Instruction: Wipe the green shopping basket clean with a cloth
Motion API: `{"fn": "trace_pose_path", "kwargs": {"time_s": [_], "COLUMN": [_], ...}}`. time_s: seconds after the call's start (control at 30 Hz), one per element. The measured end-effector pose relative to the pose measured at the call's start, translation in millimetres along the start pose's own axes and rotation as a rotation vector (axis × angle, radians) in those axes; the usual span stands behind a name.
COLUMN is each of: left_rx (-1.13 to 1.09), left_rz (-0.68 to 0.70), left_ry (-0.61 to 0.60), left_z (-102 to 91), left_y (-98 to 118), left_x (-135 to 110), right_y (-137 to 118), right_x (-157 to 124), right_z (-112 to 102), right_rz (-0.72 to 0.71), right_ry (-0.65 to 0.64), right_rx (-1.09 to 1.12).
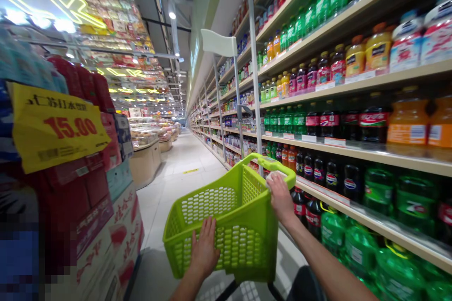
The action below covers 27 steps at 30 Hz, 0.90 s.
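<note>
A bright green plastic shopping cart (226,211) with perforated walls stands in front of me, turned sideways, its basket bare inside. My left hand (205,247) rests against the near side wall, fingers stretched out and holding nothing. At the cart's right end, my right hand (280,195) presses a white cloth or tissue (271,178) against the green handle frame (290,178). The fingers of that hand are bent over the white piece, which is mostly covered, so its exact kind is unclear.
Long shelves (353,150) of bottled drinks line the right side. A pale ladder-like frame (236,89) leans there. Stacked drink boxes (116,240) with a yellow price sign (58,127) rise on the left. A tiled aisle (178,150) runs ahead past display bins (144,162).
</note>
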<state>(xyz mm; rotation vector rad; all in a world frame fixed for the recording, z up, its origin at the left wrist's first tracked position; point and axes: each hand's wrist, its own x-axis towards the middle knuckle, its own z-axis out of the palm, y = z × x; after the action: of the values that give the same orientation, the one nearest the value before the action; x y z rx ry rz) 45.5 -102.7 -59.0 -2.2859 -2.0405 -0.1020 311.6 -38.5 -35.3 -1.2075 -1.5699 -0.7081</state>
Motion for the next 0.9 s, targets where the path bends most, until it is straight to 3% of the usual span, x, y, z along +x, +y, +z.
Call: {"fn": "trace_pose_path", "kwargs": {"time_s": [0.07,0.17,0.27,0.33,0.43,0.53,0.67,0.73,0.9], "left_rx": [-0.003,-0.008,0.007,0.017,0.007,-0.02,-0.021,-0.016,-0.014], "left_rz": [-0.001,0.021,0.005,-0.036,-0.064,-0.057,-0.008,0.005,0.019], "left_ry": [-0.013,-0.02,-0.002,0.008,0.004,-0.012,-0.028,-0.037,-0.024], "left_z": [-1.1,-1.0,1.3,3.2,4.5,3.7,2.5,1.9,0.0], "left_y": [1.0,-1.5,-6.6,-9.2,-10.5,-11.4,-14.8,-15.5,-13.7], "left_x": [-0.3,1.4,3.9,5.1,6.0,5.9,5.1,5.1,5.0], "right_y": [-13.1,-55.1,-78.1,-68.0,-31.7,-7.4,-18.1,-34.6,-65.6], "right_x": [-18.5,-55.3,-61.3,-48.3,-37.9,-72.1,-130.6,-123.2,-57.5], "right_z": [17.8,51.3,59.0,46.2,22.1,14.9,23.5,23.7,25.4], "right_rz": [-0.054,-0.238,-0.38,-0.376,-0.218,-0.188,-0.323,-0.311,-0.265], "right_ry": [-0.068,-0.174,-0.196,-0.139,-0.017,-0.028,-0.125,-0.133,-0.053], "right_rx": [-0.006,0.073,0.172,0.2,0.157,0.123,0.171,0.214,0.284]}}
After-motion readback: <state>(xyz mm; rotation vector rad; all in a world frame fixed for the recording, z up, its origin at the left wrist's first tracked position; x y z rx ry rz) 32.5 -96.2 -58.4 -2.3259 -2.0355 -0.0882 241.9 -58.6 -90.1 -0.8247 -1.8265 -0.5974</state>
